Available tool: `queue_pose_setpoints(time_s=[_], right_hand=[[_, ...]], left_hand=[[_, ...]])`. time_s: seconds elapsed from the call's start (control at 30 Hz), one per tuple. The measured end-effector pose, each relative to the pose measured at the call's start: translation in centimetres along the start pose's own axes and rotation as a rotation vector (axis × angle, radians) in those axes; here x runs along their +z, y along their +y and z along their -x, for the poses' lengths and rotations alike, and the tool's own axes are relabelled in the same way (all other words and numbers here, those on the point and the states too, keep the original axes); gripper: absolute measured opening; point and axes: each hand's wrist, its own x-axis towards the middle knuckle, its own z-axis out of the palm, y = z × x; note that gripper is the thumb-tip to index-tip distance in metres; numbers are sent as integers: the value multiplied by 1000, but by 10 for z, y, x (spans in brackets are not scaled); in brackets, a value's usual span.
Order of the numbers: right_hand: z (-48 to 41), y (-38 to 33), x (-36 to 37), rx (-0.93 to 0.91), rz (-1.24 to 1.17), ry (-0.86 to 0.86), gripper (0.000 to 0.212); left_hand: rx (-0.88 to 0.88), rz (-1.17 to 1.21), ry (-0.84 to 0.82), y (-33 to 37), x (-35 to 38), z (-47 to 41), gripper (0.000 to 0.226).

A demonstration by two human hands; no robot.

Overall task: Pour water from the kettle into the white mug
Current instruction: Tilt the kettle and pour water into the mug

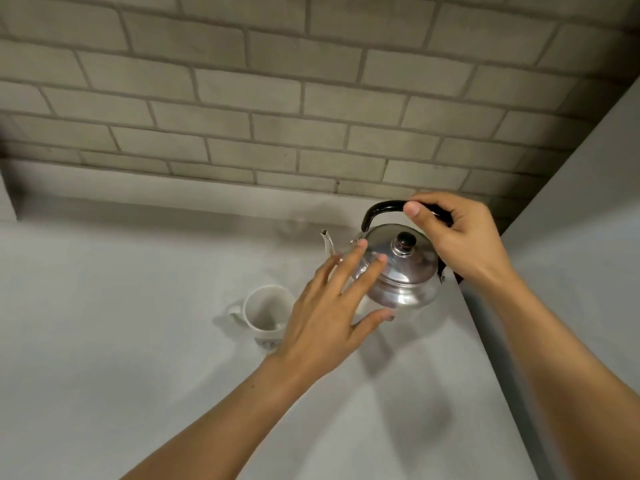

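Note:
A shiny steel kettle [405, 271] with a black arched handle and a black lid knob stands on the grey counter, its thin spout pointing left. My right hand [453, 237] is closed around the top of the handle. My left hand [332, 306] is spread open against the kettle's left side, fingers on the lid and body, thumb near the base. The white mug [265, 311] stands just left of the kettle, handle to the left, mouth open towards me, partly covered by my left hand. I see no water in it.
A grey brick wall [277, 98] runs behind the counter [138, 341]. A plain grey wall or panel [571, 271] closes in on the right, close to the kettle. The counter stretches away to the left and towards me.

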Motion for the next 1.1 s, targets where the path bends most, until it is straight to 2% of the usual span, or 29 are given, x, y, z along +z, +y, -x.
queue_pose_setpoints(time_s=[0.13,0.3,0.47,0.77,0.9,1.1], right_hand=[[20,-14,4,-20,4,-26,14],[39,-20,10,-26,2,-55,6],[48,-24,14,-22,42,-86,5],[47,-39,28,3,124,-171,10],[44,-47,36,-3,220,-216,27],[34,-64,45,-42,317,-304,23]], left_hand=[[-23,18,-57,5,7,20,78],[46,-38,-50,7,12,35,78],[-21,103,-136,9,14,48,78],[-79,212,22,14,19,67,72],[-120,255,94,14,20,71,70],[-157,319,154,10,19,75,65]])
